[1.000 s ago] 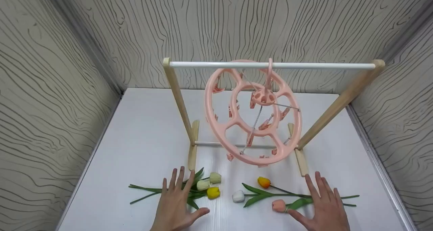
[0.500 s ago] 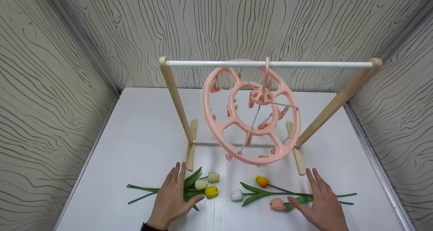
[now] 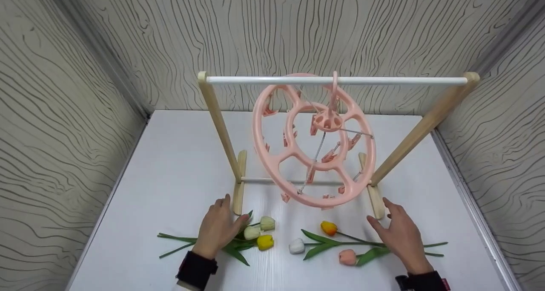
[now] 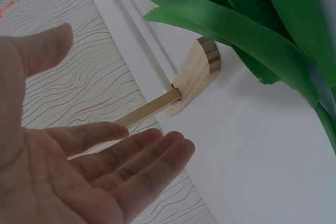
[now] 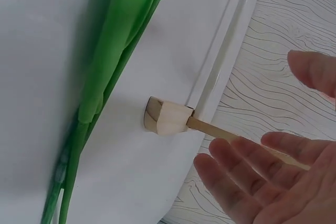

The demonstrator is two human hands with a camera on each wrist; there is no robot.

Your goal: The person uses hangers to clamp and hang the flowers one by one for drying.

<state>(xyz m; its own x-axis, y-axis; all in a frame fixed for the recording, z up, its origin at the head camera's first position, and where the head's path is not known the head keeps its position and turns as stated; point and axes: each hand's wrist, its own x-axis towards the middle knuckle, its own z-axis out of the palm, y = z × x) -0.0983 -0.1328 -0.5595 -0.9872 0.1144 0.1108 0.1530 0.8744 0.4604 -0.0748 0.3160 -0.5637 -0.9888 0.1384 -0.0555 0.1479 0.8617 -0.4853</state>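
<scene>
My left hand (image 3: 217, 229) hovers above the stems of the left tulips, fingers extended beside the stand's left wooden foot (image 3: 239, 197). Its palm and relaxed fingers show in the left wrist view, holding nothing. The right hand (image 3: 401, 233) is over the stems of the right tulips, its thumb and fingertips near the right wooden foot (image 3: 376, 202). In the right wrist view that hand's fingers are loosely extended, with nothing in them. The left bunch has two cream tulips (image 3: 267, 223) and a yellow tulip (image 3: 265, 242). At right lie an orange tulip (image 3: 328, 228), a white tulip (image 3: 296, 246) and a pink tulip (image 3: 347, 257).
A pink round clip hanger (image 3: 284, 181) hangs tilted by its hook from the white top rod (image 3: 400, 81) of the wooden stand. Several small clips dangle from it. The white table (image 3: 179, 154) is enclosed by wood-patterned walls (image 3: 238, 35).
Both hands have moved forward toward the stand's feet and turned from spread, palm-down poses to more sideways ones. More of both wrists shows. The tulips and hanger stay in place.
</scene>
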